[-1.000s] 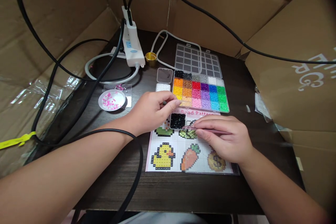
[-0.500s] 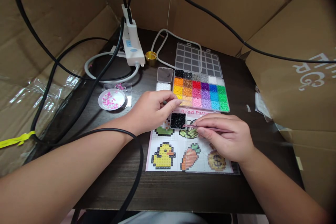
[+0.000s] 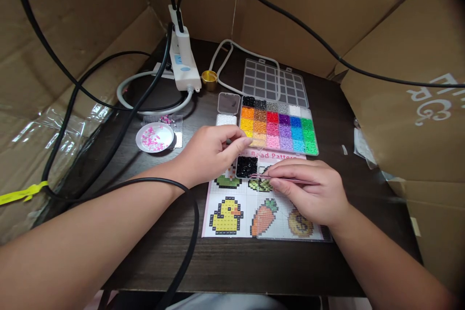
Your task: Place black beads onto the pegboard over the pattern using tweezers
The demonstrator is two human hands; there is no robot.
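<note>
In my right hand (image 3: 310, 186) I hold pink tweezers (image 3: 286, 178), their tips over the right edge of a small clear box of black beads (image 3: 247, 167). Whether a bead is between the tips is too small to tell. My left hand (image 3: 221, 150) is closed, thumb and forefinger pinched at the back of that box, apparently on its clear raised lid. Under the box lies a bead pattern sheet (image 3: 208, 225) with a duck, a carrot and other pictures. A clear pegboard (image 3: 290, 237) covers the sheet's right part, partly hidden by my right hand.
Behind my hands stands a bead case (image 3: 279, 128) with many colours, its divided lid (image 3: 274, 80) open behind it. A white bead box (image 3: 225, 120) is beside it. Left are a white dish (image 3: 155, 138) of pink beads, a power strip (image 3: 185, 65) and a black cable (image 3: 194, 223) crossing my left forearm.
The tweezers in my right hand have shifted slightly left and down, their tips lower at the edge of the black bead box. My left hand stays in place.
</note>
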